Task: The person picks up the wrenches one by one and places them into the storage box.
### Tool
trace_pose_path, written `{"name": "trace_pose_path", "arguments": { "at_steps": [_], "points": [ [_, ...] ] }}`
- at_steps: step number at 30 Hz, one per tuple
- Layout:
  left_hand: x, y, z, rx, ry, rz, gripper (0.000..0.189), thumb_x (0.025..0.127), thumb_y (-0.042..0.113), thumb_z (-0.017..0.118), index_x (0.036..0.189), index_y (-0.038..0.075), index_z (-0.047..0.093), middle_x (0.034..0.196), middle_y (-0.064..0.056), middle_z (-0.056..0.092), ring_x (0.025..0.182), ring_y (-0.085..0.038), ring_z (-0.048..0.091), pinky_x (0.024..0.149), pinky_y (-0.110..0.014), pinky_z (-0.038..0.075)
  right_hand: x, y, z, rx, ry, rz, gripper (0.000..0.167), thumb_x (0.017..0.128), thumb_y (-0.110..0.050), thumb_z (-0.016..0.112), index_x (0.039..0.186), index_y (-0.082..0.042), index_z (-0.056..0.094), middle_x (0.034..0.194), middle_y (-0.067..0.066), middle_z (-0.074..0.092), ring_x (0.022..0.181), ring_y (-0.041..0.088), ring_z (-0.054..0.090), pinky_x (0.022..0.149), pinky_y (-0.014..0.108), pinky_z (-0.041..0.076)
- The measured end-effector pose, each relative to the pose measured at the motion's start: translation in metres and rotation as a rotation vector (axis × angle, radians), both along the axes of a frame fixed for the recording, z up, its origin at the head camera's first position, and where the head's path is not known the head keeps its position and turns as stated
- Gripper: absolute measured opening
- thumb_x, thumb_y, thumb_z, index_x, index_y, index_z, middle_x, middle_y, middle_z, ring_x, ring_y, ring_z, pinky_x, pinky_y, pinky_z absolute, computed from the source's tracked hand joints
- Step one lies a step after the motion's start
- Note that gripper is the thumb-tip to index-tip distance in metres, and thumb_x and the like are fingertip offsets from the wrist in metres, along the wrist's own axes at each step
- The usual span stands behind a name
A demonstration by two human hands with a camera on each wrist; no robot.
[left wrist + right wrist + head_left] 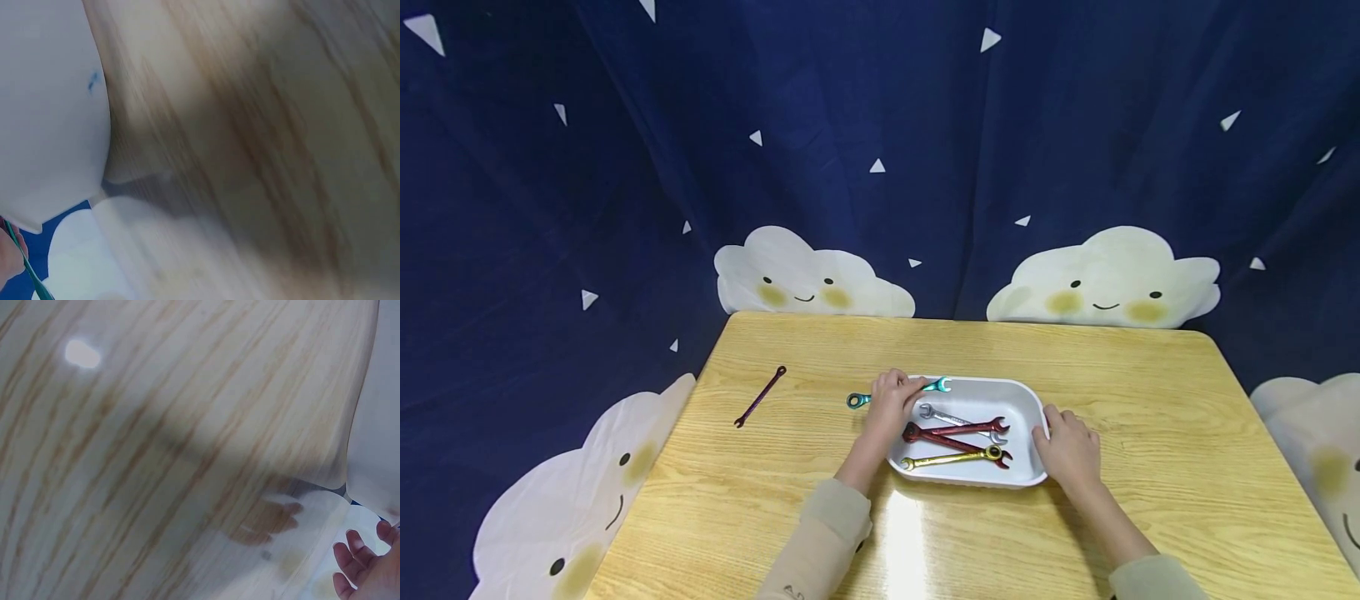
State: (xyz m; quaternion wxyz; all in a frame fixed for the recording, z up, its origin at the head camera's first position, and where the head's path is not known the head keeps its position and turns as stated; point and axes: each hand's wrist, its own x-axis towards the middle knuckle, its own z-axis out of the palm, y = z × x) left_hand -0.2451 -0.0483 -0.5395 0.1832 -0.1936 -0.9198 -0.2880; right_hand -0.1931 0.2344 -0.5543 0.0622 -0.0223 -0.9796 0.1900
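Teal combination wrench (937,386) in my left hand (891,404), which grips it by the middle above the left rim of a white tray (977,481). Its ring end sticks out to the left, and its open end lies over the tray. My right hand (1071,446) holds the tray's right rim, thumb over the edge; in the right wrist view its fingers (353,559) are spread beside the wall. Inside the tray lie a silver wrench (951,418), two crossed red wrenches (966,428) and a yellow wrench (947,459).
A purple wrench (760,397) lies alone on the wooden table (1150,400), left of the tray. Behind the table hangs a dark blue curtain (865,217) with white clouds and triangles.
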Motion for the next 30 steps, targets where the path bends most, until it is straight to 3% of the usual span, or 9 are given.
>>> {"name": "trace_pose_path", "arguments": {
  "at_steps": [9,17,25,30],
  "points": [
    [0.006,0.018,-0.002,0.006,0.055,-0.05,0.022,0.081,0.021,0.066,0.103,0.02,0.071,0.083,0.0,0.05,0.077,-0.015,0.041,0.075,-0.032,0.034,0.0,0.0,0.0,0.001,0.02,0.0,0.031,0.088,-0.024,0.046,0.11,-0.003,0.049,0.097,0.025,0.054,0.091,0.044,0.051,0.082,0.059,0.031],
    [0.007,0.033,-0.002,-0.04,0.099,-0.052,0.02,0.082,0.025,0.064,0.101,0.022,0.071,0.083,0.001,0.051,0.076,-0.015,0.045,0.075,-0.031,0.038,0.0,0.001,0.0,0.001,0.006,0.0,0.032,0.088,-0.025,0.046,0.111,-0.003,0.049,0.098,0.025,0.054,0.093,0.045,0.051,0.083,0.06,0.031],
    [0.012,0.049,0.001,-0.026,0.048,-0.11,0.021,0.084,0.025,0.062,0.102,0.021,0.071,0.084,0.001,0.05,0.079,-0.015,0.043,0.075,-0.029,0.036,0.001,0.001,0.0,0.001,0.004,0.002,0.03,0.088,-0.024,0.046,0.11,-0.004,0.049,0.097,0.024,0.054,0.091,0.044,0.051,0.082,0.059,0.032],
    [0.014,0.057,-0.002,-0.057,0.077,-0.125,0.019,0.084,0.026,0.062,0.101,0.023,0.071,0.083,0.001,0.048,0.081,-0.015,0.044,0.079,-0.03,0.037,0.001,0.0,0.0,-0.005,0.002,0.002,0.031,0.088,-0.024,0.047,0.111,-0.004,0.049,0.098,0.025,0.054,0.092,0.044,0.051,0.082,0.059,0.032]
  ]
}}
